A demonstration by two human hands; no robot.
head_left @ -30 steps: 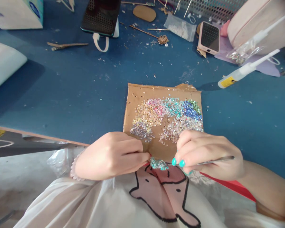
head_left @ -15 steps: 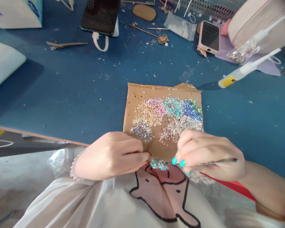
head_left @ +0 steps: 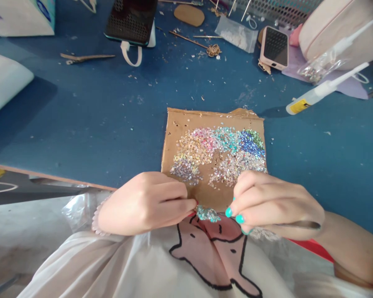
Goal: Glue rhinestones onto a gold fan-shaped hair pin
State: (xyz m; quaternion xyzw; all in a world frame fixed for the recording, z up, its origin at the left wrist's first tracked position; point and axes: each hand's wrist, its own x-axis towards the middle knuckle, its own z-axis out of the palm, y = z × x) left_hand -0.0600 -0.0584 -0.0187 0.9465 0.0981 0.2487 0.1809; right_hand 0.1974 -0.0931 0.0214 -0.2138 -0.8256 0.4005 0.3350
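Observation:
My left hand [head_left: 146,205] is closed in a pinch on a small teal sequined piece [head_left: 207,214], held just over the table's near edge. My right hand [head_left: 273,205], with teal nails, is closed on a thin metal tool [head_left: 301,224] whose tip points left toward that piece. Right behind both hands a brown cardboard sheet [head_left: 180,124] lies on the blue table [head_left: 96,120], covered with heaps of pastel, blue and silver sequins [head_left: 219,151].
A glue syringe [head_left: 323,89] lies to the right. Farther back are a pink-cased phone [head_left: 274,47], a black phone [head_left: 131,18], a small plastic bag [head_left: 235,35], gold hairpins [head_left: 202,44] and a pink pouch [head_left: 332,31]. White boxes [head_left: 21,16] stand at the left.
My right hand has shifted slightly right and turned, so the tool's rear end sits lower and farther right. The left hand and sequined piece have stayed put.

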